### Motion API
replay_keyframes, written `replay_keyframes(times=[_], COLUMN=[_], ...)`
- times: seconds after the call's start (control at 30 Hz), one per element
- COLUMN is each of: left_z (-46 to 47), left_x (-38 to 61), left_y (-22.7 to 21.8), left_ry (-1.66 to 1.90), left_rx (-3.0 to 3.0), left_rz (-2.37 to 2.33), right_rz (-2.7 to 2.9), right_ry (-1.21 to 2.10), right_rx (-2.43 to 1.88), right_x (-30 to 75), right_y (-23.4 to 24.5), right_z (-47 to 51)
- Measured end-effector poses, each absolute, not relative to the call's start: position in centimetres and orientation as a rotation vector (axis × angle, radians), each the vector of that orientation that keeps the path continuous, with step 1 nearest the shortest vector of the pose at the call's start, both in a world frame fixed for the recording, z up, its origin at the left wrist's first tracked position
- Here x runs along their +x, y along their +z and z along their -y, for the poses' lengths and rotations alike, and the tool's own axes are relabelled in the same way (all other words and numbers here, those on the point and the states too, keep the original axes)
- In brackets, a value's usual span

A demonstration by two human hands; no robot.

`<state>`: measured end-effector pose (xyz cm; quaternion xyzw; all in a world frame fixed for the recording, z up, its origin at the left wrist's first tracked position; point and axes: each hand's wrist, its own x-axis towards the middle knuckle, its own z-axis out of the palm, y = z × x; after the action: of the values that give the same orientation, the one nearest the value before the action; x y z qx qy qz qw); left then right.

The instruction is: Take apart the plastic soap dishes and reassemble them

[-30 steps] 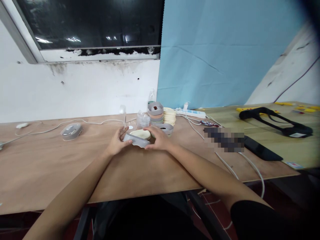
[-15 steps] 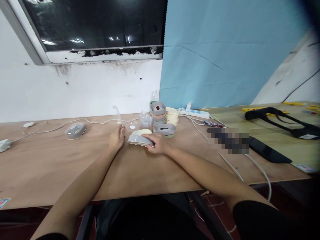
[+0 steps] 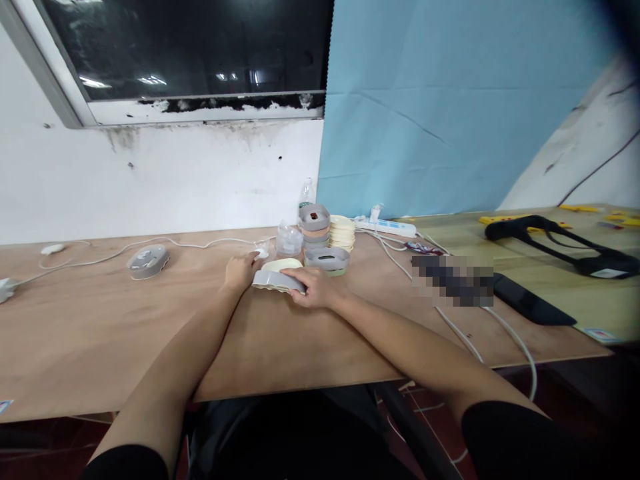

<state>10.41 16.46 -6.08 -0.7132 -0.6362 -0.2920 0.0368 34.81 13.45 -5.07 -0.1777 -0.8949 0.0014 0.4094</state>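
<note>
My right hand (image 3: 317,288) is closed on the rim of a grey oval dish (image 3: 280,280) with a wavy lower edge. A cream insert (image 3: 283,265) shows inside the dish, which is tilted above the table. My left hand (image 3: 243,271) is at the dish's left, fingers drawn together at a small clear plastic piece with a white round spot (image 3: 261,253). Its fingertips are partly hidden, and the grip is hard to make out. Just behind the dish sit nested clear plastic pieces (image 3: 289,240). Another grey dish (image 3: 327,258) rests on a greenish one.
Stacked grey and brown dishes (image 3: 314,219) stand beside a pile of cream inserts (image 3: 342,232), with a clear bottle (image 3: 307,192) behind. A grey lidded dish (image 3: 149,261) lies left. White cables, a power strip (image 3: 385,227), a black phone (image 3: 533,299) and a black headset-like frame (image 3: 560,247) lie around.
My left hand has shifted right and turned over toward the white spot. The clear strip that stood up above it no longer shows. My right hand keeps hold of the grey dish.
</note>
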Motion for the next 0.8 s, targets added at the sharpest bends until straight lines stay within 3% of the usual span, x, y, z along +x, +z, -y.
replay_keyframes(times=[0.23, 0.5, 0.8], left_z=[-16.7, -17.1, -14.8], left_x=[9.8, 8.6, 9.9], left_y=[-6.8, -7.7, -6.8], left_ry=[-1.225, -1.264, -2.062], left_rx=[-2.174, -2.2, -2.228], left_rz=[1.769, 1.801, 1.459], right_rz=[2.264, 2.243, 2.114], right_ry=[0.009, -0.009, -0.127], right_rx=[-0.468, -0.418, -0.424], right_x=[34.8, 34.8, 35.1], right_y=[-5.1, -5.2, -5.1], right_z=[-13.5, -13.7, -13.6])
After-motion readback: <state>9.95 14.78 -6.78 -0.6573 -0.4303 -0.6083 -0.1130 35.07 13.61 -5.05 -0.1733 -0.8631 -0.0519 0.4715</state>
